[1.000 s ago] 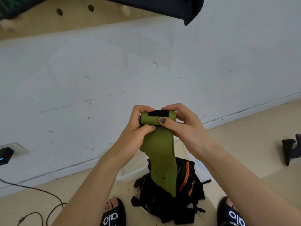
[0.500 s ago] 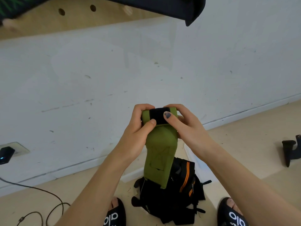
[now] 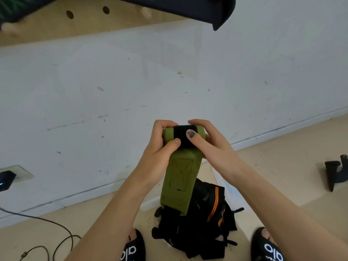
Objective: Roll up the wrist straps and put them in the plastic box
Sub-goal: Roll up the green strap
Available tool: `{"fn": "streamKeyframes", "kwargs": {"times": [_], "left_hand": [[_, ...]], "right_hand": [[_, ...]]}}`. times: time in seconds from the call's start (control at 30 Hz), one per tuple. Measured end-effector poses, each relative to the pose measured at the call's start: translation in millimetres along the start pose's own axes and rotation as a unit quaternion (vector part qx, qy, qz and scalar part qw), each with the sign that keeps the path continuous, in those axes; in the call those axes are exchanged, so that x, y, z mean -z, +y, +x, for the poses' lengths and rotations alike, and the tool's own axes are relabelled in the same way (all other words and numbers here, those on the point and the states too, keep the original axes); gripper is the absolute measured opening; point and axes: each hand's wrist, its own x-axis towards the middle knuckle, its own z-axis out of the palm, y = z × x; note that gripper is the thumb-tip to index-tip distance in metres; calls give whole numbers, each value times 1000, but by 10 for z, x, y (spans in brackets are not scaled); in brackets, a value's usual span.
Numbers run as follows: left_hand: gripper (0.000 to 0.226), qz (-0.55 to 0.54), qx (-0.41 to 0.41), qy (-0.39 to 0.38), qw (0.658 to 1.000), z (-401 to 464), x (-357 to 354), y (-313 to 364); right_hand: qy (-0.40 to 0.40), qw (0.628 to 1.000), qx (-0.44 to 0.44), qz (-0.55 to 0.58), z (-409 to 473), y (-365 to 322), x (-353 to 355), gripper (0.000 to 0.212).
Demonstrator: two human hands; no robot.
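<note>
At the centre of the frame, both hands grip a green wrist strap (image 3: pixel 178 178) by its rolled top end. The left hand (image 3: pixel 160 147) curls round the roll's left side, thumb pressed on its black band; the right hand (image 3: pixel 211 146) curls round the right side, thumb on the same band. The unrolled tail hangs down over a heap of black straps (image 3: pixel 199 228) on the floor (image 3: pixel 282 166), lower centre. A clear plastic box (image 3: pixel 226 185) shows partly behind that heap.
</note>
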Motion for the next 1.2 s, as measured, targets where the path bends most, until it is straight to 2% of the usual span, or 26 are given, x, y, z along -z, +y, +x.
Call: {"fn": "streamKeyframes", "kwargs": {"times": [0.1,0.2,0.3,0.47,0.57,0.6,0.63,0.7,0.77,0.87,0.97,1.07,1.2], "left_hand": [[25,-11,10,-2,1000,6,-11,-12],[20,-9,50,-8,999,42,3,-50],[16,15,43,-2,999,43,-14,-46],[13,-16,41,23,999,64,12,-6],[14,-20,34,41,998,79,33,38],[15,-23,35,43,998,77,-5,45],[16,-30,38,37,998,65,-64,37],[19,-44,58,12,997,21,-187,-20],[20,-62,81,-8,995,-16,-216,-75],[19,-66,73,-7,995,-10,-122,-116],[25,-66,55,8,996,25,-49,-102],[30,-77,57,28,995,45,-10,-89],[39,-38,81,3,996,41,27,-115]], "right_hand": [[20,999,38,26,-21,-39,-30,16],[16,997,63,35,-45,-34,-19,22],[17,995,79,51,-47,-27,-20,27],[-5,999,9,37,5,-89,47,42],[131,984,-12,121,150,-177,98,26],[167,977,-14,129,167,-184,46,26],[169,979,-16,110,145,-164,-44,29],[131,988,-40,76,48,-77,-223,29],[94,989,-77,89,-2,-33,-274,29],[43,992,-83,80,15,-35,-154,35],[12,995,-95,38,37,-22,-122,56],[5,997,-82,12,2,-41,-96,42],[-6,999,-26,40,-20,-59,-58,20]]}}
